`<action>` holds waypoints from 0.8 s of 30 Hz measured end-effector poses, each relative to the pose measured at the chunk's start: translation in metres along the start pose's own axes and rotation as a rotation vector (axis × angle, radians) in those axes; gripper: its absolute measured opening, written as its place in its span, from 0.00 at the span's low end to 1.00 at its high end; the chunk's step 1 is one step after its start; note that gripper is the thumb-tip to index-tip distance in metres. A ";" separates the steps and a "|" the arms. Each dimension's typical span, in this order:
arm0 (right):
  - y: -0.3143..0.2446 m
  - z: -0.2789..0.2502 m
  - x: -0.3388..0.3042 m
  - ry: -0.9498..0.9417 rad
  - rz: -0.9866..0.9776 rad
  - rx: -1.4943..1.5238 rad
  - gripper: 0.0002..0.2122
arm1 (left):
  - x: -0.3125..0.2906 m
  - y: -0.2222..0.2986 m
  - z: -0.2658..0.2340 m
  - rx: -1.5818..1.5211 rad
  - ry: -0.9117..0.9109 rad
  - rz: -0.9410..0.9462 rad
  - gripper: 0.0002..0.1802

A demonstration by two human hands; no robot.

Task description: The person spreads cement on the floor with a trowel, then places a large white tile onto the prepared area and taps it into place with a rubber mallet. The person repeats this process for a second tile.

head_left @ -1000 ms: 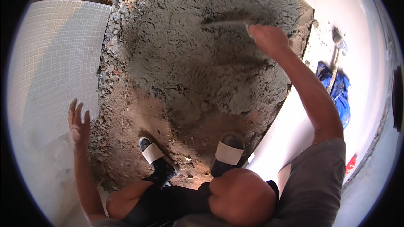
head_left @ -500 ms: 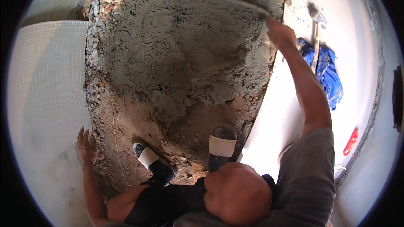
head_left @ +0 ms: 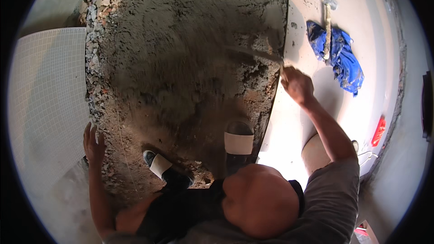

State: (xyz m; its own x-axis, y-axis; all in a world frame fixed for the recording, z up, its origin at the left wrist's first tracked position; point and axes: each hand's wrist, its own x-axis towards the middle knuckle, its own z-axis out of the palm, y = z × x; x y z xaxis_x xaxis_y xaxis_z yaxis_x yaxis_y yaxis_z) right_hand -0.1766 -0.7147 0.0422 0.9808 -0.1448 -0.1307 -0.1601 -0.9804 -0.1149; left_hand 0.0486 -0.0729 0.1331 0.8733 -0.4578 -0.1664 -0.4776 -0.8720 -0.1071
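My right hand (head_left: 298, 86) is closed around the handle of a trowel (head_left: 260, 54), whose long narrow blade is smeared by motion. The blade lies over the right side of a bed of wet grey mortar (head_left: 190, 22); I cannot tell its exact outline. My left hand (head_left: 94, 147) has its fingers apart and holds nothing. It hovers by the left border of the bed, near broken rubble (head_left: 95, 54) and the edge of a gridded tile surface (head_left: 49, 95).
My slippered feet (head_left: 160, 166) stand on brown dirt before the mortar. A thin string (head_left: 120, 129) runs along the left. On the pale floor at right lie a mallet (head_left: 327, 27), a crumpled blue bag (head_left: 348, 65) and a red object (head_left: 379, 132). A wall rises beyond.
My right hand has drawn the trowel toward me along the mortar's right side, and the elbow is more bent. My left hand stays open in nearly the same place. The view has shifted slightly.
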 end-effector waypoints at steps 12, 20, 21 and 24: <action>-0.051 0.017 -0.073 -0.133 -0.016 0.030 0.13 | 0.034 -0.014 0.008 -0.058 0.086 0.084 0.18; -0.100 -0.016 -0.103 -0.244 0.222 0.205 0.16 | 0.051 -0.024 0.033 -0.091 0.007 0.083 0.18; -0.099 -0.013 -0.099 -0.223 0.312 0.213 0.16 | 0.054 -0.024 0.035 -0.086 -0.041 0.040 0.19; -0.083 -0.002 -0.072 -0.377 0.660 0.222 0.20 | 0.064 -0.021 0.036 -0.064 0.002 0.116 0.19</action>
State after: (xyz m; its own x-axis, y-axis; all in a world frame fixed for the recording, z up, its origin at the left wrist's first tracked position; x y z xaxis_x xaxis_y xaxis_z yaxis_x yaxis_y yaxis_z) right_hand -0.2335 -0.6235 0.0633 0.5778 -0.5935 -0.5602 -0.7532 -0.6522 -0.0860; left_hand 0.1111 -0.0775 0.0892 0.8127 -0.5565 -0.1724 -0.5684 -0.8224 -0.0247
